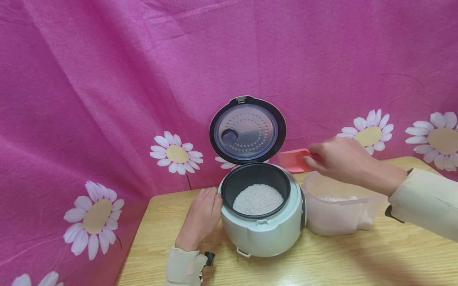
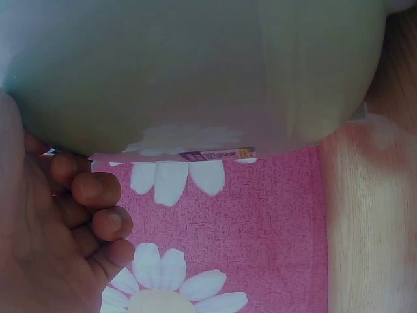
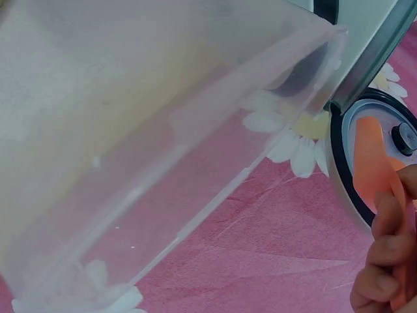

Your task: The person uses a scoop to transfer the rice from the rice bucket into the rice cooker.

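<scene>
A pale green rice cooker [image 1: 261, 238] stands on the table with its lid [image 1: 247, 131] raised. White rice [image 1: 258, 200] is heaped inside its dark inner pot [image 1: 232, 182]. My left hand [image 1: 202, 216] rests against the cooker's left side; in the left wrist view its fingers [image 2: 98, 189] are loosely bent beside the cooker's body [image 2: 195, 78]. Up at the right, my right hand [image 1: 340, 159] grips the handle of an orange-pink scoop [image 1: 291, 159], held behind the cooker's right edge, near the lid. Below that hand sits a translucent container [image 1: 332, 218] with some rice [image 1: 336, 198] in it.
The wooden table [image 1: 322, 262] ends at the left near the cooker. A pink cloth [image 1: 107, 79] with large white daisies hangs behind and to the left. The container stands close against the cooker's right side.
</scene>
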A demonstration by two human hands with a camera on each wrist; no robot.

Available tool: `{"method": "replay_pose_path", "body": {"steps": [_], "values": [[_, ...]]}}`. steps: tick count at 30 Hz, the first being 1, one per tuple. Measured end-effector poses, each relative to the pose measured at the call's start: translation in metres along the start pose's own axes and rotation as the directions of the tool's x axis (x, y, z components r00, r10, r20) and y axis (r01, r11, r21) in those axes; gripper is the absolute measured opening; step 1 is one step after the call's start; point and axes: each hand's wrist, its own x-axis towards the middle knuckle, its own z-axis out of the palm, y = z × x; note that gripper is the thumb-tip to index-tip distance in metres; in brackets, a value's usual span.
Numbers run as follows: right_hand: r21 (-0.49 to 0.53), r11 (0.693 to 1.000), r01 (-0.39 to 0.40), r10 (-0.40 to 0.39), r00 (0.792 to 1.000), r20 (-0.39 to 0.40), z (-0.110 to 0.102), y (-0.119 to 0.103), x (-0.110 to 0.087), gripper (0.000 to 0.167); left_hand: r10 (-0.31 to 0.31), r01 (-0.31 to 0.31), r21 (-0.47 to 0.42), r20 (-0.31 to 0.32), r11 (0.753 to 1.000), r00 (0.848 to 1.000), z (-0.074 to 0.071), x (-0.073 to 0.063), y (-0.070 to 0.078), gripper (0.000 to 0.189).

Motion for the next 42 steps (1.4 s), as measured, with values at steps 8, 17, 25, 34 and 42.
{"method": "replay_pose_path", "body": {"steps": [8, 17, 25, 34, 42], "values": [[0.013, 0.998, -0.055, 0.054, 0.997, 0.062, 0.0, 0.008, -0.008, 0.033, -0.012, 0.012, -0.01, 0.008, 1.0, 1.0, 0.001, 0.0, 0.0, 0.024], [0.017, 0.999, -0.046, 0.045, 0.998, 0.049, 0.0, 0.013, -0.019, 0.018, -0.022, 0.022, -0.013, 0.012, 1.0, 1.0, 0.0, 0.0, 0.0, 0.023], [0.013, 0.999, -0.051, 0.051, 0.997, 0.05, 0.002, 0.015, -0.026, 0.037, -0.031, 0.032, -0.024, 0.02, 0.999, 0.999, 0.0, 0.0, 0.0, 0.027], [0.031, 0.999, -0.044, 0.043, 0.999, 0.024, 0.003, 0.015, -0.036, 0.04, -0.021, 0.022, -0.015, 0.016, 1.0, 1.0, 0.0, 0.0, 0.001, 0.027], [0.038, 0.999, -0.027, 0.027, 1.0, -0.003, 0.004, 0.019, -0.046, 0.038, -0.029, 0.029, -0.01, 0.019, 1.0, 0.999, 0.001, 0.0, 0.001, 0.026]]}}
